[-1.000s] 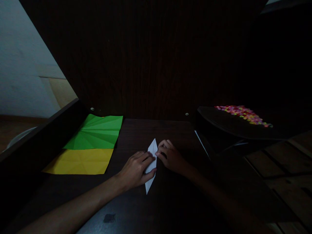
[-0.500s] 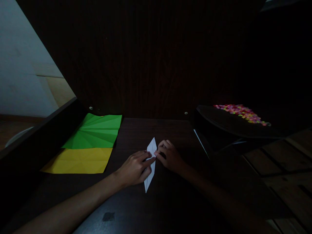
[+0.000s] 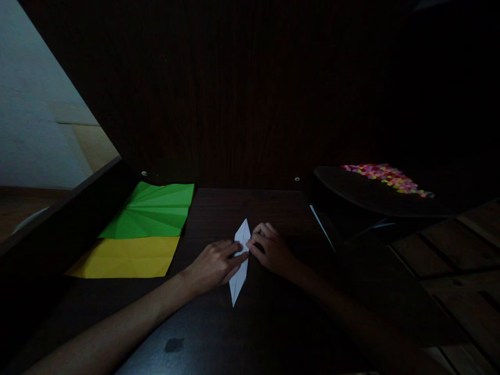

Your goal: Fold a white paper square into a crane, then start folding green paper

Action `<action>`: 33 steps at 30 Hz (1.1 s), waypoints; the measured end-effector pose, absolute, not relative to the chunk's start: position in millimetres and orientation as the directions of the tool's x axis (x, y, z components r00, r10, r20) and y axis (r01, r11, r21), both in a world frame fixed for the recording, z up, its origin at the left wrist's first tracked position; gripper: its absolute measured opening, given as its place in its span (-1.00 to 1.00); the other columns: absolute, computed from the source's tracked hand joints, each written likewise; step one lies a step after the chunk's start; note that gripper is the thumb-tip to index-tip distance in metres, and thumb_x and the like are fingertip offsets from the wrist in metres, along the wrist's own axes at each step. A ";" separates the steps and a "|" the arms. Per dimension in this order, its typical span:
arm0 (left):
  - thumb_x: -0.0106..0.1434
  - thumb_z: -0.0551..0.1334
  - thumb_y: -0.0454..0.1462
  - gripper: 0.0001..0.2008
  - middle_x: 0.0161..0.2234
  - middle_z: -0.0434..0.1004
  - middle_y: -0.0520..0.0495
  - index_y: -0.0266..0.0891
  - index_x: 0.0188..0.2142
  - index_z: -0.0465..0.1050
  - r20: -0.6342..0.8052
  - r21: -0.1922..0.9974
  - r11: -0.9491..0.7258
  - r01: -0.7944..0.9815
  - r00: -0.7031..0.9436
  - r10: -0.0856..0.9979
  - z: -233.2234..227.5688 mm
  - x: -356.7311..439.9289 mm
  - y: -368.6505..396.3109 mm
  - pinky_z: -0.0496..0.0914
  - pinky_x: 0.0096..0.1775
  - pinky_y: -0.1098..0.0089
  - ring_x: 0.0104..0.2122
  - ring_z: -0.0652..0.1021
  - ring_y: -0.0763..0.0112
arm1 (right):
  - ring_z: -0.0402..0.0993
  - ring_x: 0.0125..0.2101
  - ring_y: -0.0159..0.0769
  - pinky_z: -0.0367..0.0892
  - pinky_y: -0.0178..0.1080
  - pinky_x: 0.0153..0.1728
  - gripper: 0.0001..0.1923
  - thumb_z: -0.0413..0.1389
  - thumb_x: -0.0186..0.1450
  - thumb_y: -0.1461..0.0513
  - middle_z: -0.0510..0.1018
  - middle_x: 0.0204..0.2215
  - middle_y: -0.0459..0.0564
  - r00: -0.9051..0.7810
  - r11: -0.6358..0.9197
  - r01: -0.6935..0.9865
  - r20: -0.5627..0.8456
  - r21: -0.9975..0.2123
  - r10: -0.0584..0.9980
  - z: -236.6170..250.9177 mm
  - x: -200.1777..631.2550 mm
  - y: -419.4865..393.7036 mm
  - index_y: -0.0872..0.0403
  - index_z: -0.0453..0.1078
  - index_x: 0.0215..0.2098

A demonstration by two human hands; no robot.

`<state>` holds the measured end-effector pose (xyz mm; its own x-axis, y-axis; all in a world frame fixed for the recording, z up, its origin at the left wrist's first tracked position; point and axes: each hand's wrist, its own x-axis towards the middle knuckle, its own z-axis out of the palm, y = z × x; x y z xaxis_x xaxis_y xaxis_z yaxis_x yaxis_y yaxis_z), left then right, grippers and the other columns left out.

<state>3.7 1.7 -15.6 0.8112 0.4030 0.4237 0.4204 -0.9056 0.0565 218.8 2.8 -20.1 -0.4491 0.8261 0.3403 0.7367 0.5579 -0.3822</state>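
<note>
A narrow, pointed piece of folded white paper lies flat on the dark wooden table. My left hand rests on its left side, fingers pressing the paper down near its middle. From the right, my right hand meets it, its curled fingertips pinching the paper's right edge near the upper half. Both hands touch at the paper's centre. The paper's two tips stick out above and below the hands.
A creased green sheet and a yellow sheet lie at the table's left. A dark raised tray at right carries several small colourful pieces. A dark wooden panel stands behind; a raised edge runs along the left.
My left hand's fingers have slid slightly up along the paper. The view has shifted a little; the paper stays in place.
</note>
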 end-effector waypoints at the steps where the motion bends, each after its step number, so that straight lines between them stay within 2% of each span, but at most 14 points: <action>1: 0.34 0.11 -0.35 -0.76 -0.16 0.53 -0.18 -0.25 -0.03 0.45 0.422 0.043 -0.909 0.415 0.817 0.394 -14.6 3.9 1.9 0.53 -0.22 0.24 -0.24 0.58 0.24 | 0.31 -0.23 -0.19 0.27 -0.13 -0.18 -0.89 0.11 0.32 0.29 0.41 -0.28 0.03 -0.452 0.557 0.734 0.333 -0.388 0.828 -18.9 219.1 2.4 0.07 0.38 -0.39; 7: 0.39 0.04 -0.34 -0.76 -0.18 0.54 -0.20 -0.28 -0.04 0.44 0.433 0.030 -0.915 0.403 0.819 0.376 -16.2 4.7 1.9 0.54 -0.21 0.26 -0.24 0.59 0.27 | 0.31 -0.23 -0.21 0.26 -0.14 -0.18 -0.96 0.17 0.29 0.25 0.40 -0.26 0.01 -0.462 0.564 0.716 0.327 -0.411 0.825 -17.7 222.0 -0.8 0.07 0.43 -0.32; 16: 0.39 0.07 -0.36 -0.75 -0.17 0.58 -0.16 -0.27 0.00 0.43 0.448 0.038 -0.921 0.387 0.817 0.362 -21.2 4.0 2.0 0.54 -0.07 0.22 -0.08 0.59 0.22 | 0.30 -0.23 -0.19 0.26 -0.13 -0.20 -0.93 0.17 0.30 0.22 0.42 -0.24 0.04 -0.455 0.560 0.733 0.332 -0.387 0.826 -21.6 221.6 -1.3 0.07 0.45 -0.30; 23: 0.39 0.06 -0.36 -0.74 -0.15 0.59 -0.15 -0.26 -0.01 0.44 0.438 0.071 -0.920 0.386 0.816 0.376 -19.3 4.5 0.3 0.51 -0.01 0.21 -0.04 0.58 0.24 | 0.31 -0.19 -0.17 0.27 -0.12 -0.19 -0.90 0.19 0.29 0.20 0.41 -0.20 0.05 -0.493 0.570 0.732 0.288 -0.372 0.821 -14.5 226.0 -2.0 0.05 0.46 -0.24; 33: 0.31 0.10 -0.38 -0.74 -0.12 0.59 -0.16 -0.29 -0.05 0.46 0.439 0.129 -0.910 0.394 0.800 0.409 -16.4 3.3 -2.6 0.50 0.00 0.19 -0.03 0.57 0.20 | 0.31 -0.20 -0.18 0.26 -0.12 -0.18 -0.88 0.23 0.25 0.21 0.41 -0.21 0.02 -0.466 0.551 0.717 0.295 -0.427 0.834 -14.8 226.5 -0.6 0.05 0.46 -0.25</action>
<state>3.3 -2.6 -16.4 0.8000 0.4087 0.4392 0.3939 -0.9100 0.1292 226.5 -0.6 -14.8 -0.4659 0.8343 0.2948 0.7170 0.5512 -0.4266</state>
